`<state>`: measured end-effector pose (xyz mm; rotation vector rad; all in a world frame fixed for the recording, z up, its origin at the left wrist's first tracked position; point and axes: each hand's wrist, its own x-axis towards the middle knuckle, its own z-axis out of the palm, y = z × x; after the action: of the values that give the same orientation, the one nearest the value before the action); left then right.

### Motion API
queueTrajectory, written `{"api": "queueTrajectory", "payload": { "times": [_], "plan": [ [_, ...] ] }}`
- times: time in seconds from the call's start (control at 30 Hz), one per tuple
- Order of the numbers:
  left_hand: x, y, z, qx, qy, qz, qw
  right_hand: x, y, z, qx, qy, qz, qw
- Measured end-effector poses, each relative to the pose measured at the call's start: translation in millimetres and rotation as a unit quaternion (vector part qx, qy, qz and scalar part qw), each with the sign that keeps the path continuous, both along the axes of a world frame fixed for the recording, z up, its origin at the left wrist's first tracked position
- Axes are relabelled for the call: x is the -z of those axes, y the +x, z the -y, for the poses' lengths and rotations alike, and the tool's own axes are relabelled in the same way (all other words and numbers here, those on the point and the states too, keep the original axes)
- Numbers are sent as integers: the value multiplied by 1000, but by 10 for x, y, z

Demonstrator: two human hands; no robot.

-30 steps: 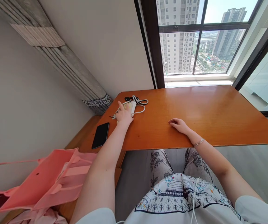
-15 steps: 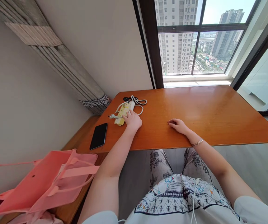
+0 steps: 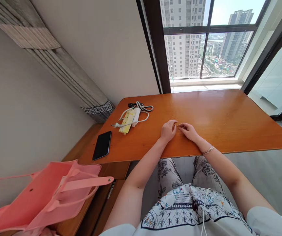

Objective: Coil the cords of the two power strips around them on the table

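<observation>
Both hands rest on the wooden table [image 3: 219,114] near its front edge, close beside each other. My left hand [image 3: 169,130] has loosely bent fingers pointing right, and nothing shows in it. Just across from it lies my right hand [image 3: 189,131], fingers relaxed and thumb a little apart, also with nothing visible in its grasp. Left of the hands is a yellowed power strip [image 3: 126,122] against a white power strip [image 3: 136,117]. A white cord [image 3: 144,118] loops around them, its plug to the left. A black plug [image 3: 131,105] lies behind. Nearer me is a black smartphone [image 3: 102,145].
A pink bag [image 3: 54,193] stands open at the lower left on a lower wooden surface [image 3: 116,168], its strap sticking out. A gathered grey curtain [image 3: 69,78] hangs along the left wall. Behind the table is a window [image 3: 207,29].
My left hand has come off the power strips and moved right, next to my right hand. The strips and phone stay in place on the table. The view has shifted slightly.
</observation>
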<state>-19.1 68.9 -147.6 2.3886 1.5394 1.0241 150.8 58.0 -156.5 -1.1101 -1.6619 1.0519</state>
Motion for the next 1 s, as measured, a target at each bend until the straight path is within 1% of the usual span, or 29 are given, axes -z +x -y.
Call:
{"api": "queueTrajectory", "payload": {
  "times": [0.1,0.2,0.37,0.57,0.77,1.0],
  "plan": [
    [60,-17,38,23,6,11,1000,-13,7,2,8,3,5,1000],
    [82,-50,42,24,-2,16,1000,-26,10,12,6,5,30,1000],
    [92,-49,18,29,-14,19,999,-36,18,24,-1,29,69,997],
    [99,-62,-12,29,-16,21,999,-58,23,42,-27,61,120,991],
    [110,-72,-19,28,-9,17,999,-72,17,55,-35,76,152,985],
    [95,-76,-16,37,-18,16,999,-73,13,49,-36,84,176,980]
  ]
}}
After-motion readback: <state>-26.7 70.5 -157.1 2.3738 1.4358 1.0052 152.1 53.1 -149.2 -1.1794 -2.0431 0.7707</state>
